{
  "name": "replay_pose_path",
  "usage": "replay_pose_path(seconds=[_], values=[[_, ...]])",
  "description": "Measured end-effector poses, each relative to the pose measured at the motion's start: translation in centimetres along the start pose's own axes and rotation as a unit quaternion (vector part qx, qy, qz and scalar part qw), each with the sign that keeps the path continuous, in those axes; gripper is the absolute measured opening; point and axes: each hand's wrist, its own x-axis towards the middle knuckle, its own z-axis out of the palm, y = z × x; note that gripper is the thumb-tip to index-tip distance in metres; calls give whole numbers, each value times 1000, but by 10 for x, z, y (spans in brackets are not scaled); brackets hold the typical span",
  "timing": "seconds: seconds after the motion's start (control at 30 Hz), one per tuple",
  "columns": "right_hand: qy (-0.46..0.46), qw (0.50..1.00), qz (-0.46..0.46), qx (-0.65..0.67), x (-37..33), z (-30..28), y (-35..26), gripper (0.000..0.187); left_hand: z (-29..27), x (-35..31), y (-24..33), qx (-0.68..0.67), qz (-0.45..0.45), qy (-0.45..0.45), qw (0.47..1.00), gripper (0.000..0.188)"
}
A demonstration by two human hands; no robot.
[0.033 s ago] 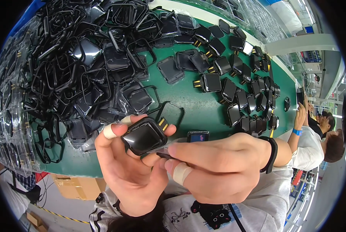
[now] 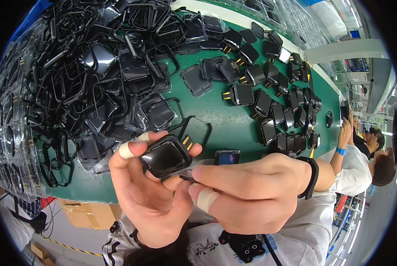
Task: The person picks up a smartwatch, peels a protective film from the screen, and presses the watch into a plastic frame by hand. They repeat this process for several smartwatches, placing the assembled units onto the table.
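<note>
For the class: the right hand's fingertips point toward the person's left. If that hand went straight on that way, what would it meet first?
The right hand would almost at once meet the black square module held in the left hand; depth is unclear, though they look nearly touching.

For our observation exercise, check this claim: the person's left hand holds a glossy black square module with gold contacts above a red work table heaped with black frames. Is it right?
One detail is wrong: the work table is green, not red, as the head view shows. The rest stands: the left hand holds the glossy black square module with gold contacts above it, and black frames are heaped there.
</note>
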Motion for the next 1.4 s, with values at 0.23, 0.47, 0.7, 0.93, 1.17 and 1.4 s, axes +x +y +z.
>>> replay_pose_path(seconds=[0.23, 0.47, 0.7, 0.93, 1.17, 1.4], values=[[-37, 999, -30, -11, 4, -1, 0, 4, -3, -2, 0, 38, 13, -11, 999, 66], [-67, 996, 1, 56, 2, -5, 2, 7, 2, -5, -2, 20, 17, 30, 999, 61], [-20, 995, 49, 86, 0, 0, 2, 10, -1, -1, 0, -13, 19, 7, 1000, 56], [-5, 969, 156, 194, 3, -13, 4, 13, -2, 5, 1, -16, 51, 43, 998, 52], [2, 878, 345, 331, 11, -18, 7, 22, -7, 3, -3, -6, 51, -54, 997, 48], [4, 854, 421, 305, 10, -11, 7, 25, -10, 1, -13, 12, 91, -143, 985, 54]])
